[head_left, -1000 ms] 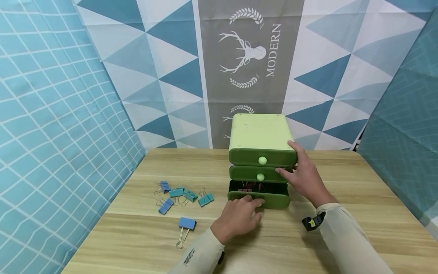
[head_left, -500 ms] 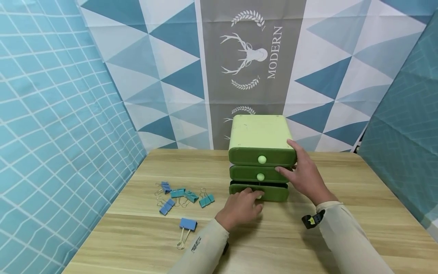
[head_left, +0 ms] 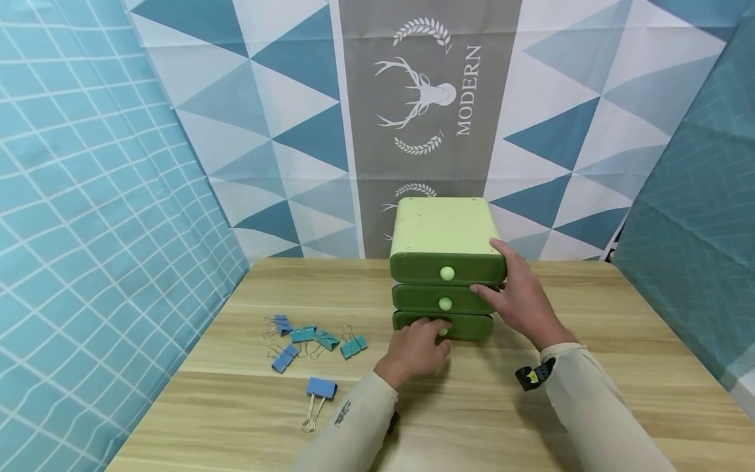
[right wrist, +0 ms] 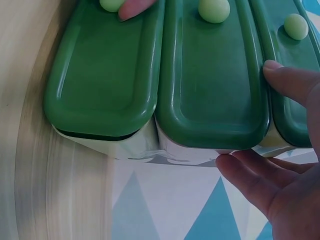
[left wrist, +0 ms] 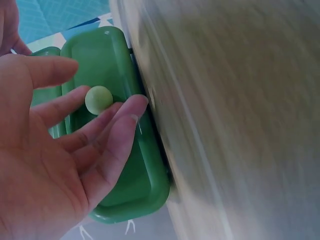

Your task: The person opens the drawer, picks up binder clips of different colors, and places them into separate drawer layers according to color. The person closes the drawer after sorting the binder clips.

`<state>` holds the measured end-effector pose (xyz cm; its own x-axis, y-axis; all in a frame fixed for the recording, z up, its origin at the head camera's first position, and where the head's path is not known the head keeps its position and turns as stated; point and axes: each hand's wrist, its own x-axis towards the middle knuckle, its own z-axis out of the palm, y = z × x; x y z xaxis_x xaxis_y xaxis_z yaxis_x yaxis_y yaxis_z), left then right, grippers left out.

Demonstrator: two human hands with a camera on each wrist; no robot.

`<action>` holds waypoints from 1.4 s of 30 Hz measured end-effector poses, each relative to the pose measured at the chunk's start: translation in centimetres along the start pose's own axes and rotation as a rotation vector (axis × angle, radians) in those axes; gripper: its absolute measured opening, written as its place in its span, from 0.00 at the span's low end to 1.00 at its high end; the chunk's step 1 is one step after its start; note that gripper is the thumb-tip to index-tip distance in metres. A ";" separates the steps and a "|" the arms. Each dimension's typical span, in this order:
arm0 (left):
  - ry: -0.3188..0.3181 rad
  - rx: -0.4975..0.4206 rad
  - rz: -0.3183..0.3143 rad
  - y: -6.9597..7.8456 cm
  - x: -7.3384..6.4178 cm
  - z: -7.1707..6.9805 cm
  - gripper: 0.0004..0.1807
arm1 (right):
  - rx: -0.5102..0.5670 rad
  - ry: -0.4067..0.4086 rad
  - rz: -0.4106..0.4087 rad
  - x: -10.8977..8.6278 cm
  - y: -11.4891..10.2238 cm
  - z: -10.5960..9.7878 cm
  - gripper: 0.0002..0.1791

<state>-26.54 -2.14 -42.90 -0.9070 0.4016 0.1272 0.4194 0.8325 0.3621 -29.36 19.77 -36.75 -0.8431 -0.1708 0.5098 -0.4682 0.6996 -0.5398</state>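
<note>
A small light-green cabinet (head_left: 445,226) with three dark-green drawers stands at the back of the table. My left hand (head_left: 415,352) touches the front of the bottom drawer (head_left: 474,328), its fingers loosely extended around the pale round knob (left wrist: 99,100). That drawer is nearly flush, with a thin dark gap along its edge in the right wrist view. My right hand (head_left: 523,303) grips the cabinet's right side, thumb at the front edge of the middle drawer (right wrist: 215,75) and fingers along the side wall. What lies inside the drawers is hidden.
Several blue and teal binder clips lie left of the cabinet, including a teal clip (head_left: 354,347) and a blue clip (head_left: 285,358). A larger blue binder clip (head_left: 321,388) lies nearer the front. Patterned cloth (head_left: 425,92) hangs behind and beside the wooden table (head_left: 236,393).
The bottom drawer has slid back into the cabinet, hiding the dark red clips seen inside it. My left hand has moved forward with it; the right hand keeps its grip.
</note>
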 end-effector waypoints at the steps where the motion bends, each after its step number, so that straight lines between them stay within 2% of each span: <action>1: 0.007 -0.017 -0.016 0.0 0.1 0.0 0.18 | -0.002 0.002 -0.004 0.1 0.0 0.0 0.55; 5: 0.016 -0.140 -0.082 0.0 0.3 0.1 0.17 | -0.015 0.010 -0.015 0.2 -0.1 0.2 0.54; 8: 0.026 -0.301 -0.123 -0.1 0.5 0.3 0.20 | -0.023 0.016 -0.021 0.2 -0.2 0.3 0.54; 14: 0.146 -0.699 -0.185 0.1 1.0 0.3 0.26 | -0.028 0.015 -0.018 0.2 -0.3 0.5 0.54; 16: 0.184 -0.811 -0.202 0.4 1.3 0.2 0.28 | -0.027 0.015 -0.011 0.2 -0.3 0.5 0.54; 18: 0.220 -0.886 -0.214 0.6 1.5 0.1 0.28 | -0.027 0.013 -0.008 0.2 -0.4 0.4 0.54; 21: 0.280 -0.904 -0.238 0.8 1.7 0.2 0.28 | -0.030 0.009 -0.010 0.2 -0.4 0.4 0.54; 25: 0.335 -0.874 -0.276 1.1 1.8 0.2 0.27 | -0.031 0.004 -0.006 0.2 -0.5 0.3 0.54; 31: 0.331 -0.895 -0.321 1.3 1.5 0.1 0.28 | -0.025 -0.008 0.002 0.3 -0.7 0.2 0.53; 37: 0.312 -0.909 -0.307 1.4 1.1 0.3 0.29 | -0.012 -0.021 0.019 0.3 -0.7 0.0 0.51; 42: 0.313 -0.848 -0.292 1.5 0.5 0.7 0.29 | -0.011 -0.025 0.029 0.2 -0.6 -0.2 0.49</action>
<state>-26.37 -0.38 -42.93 -0.9924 -0.0010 0.1228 0.1177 0.2796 0.9529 -29.21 19.49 -36.15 -0.8626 -0.1677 0.4773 -0.4407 0.7123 -0.5462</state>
